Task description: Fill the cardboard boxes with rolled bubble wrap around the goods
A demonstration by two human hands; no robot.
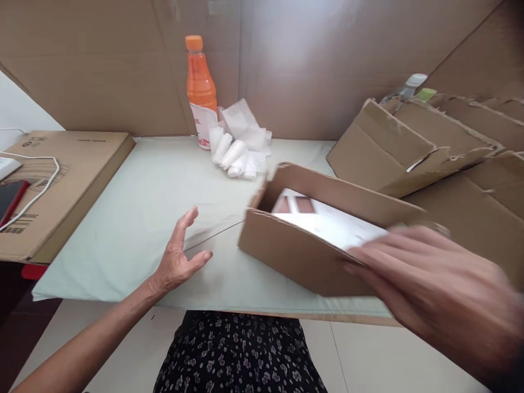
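1. Right of centre at the pale table cover (155, 185): open-topped cardboard box (295, 256), white contents (339, 226) inside.
2. Right hand (426, 278): blurred, at the box's right end, fingers over the near wall; cannot tell whether closed on it.
3. Left hand (176, 262): empty, thumb and fingers spread, apart from the box.
4. Orange bottle (201, 82): upright behind, beside white rolls (233, 155).

The desk (102, 251), covered in pale green cloth (155, 185), bears an orange-capped bottle (201, 82) and a clump of translucent plastic rolls (234, 153) by its back edge, brown cardboard boxes (380, 147) at its back right corner, with an open carton (303, 259) toward the right of its front edge.
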